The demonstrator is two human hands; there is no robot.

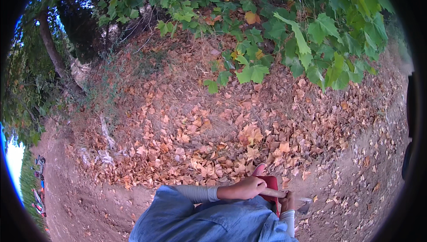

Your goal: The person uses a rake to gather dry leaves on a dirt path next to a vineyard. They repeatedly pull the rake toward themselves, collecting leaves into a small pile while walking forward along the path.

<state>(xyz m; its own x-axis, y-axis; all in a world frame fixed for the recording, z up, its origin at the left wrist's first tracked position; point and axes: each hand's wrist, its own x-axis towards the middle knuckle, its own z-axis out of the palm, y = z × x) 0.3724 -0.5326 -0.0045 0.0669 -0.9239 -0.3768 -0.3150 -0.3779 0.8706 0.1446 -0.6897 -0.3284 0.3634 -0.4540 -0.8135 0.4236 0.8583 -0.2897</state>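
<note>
My left hand (247, 188) is closed around the upper part of a wooden handle (274, 193). Lower down the same handle, my right hand (287, 202) grips it too. Beyond the right hand the tool ends in a metal head (304, 206), close to the bare soil; its exact shape is hard to make out. A red sheet-like object (271, 183) shows behind the handle, partly covered by my hands; I cannot tell what it is. Past it the tip of a reddish shoe (259, 169) touches the edge of the dry leaves (252, 135).
Leafy green branches (253, 71) hang low ahead and to the right. At the left stands a leaning tree trunk (55, 51). A dirt path (86, 205) runs along the bank, with wheeled vehicles (39, 168) at the far left. Something dark (411, 105) cuts into the right rim.
</note>
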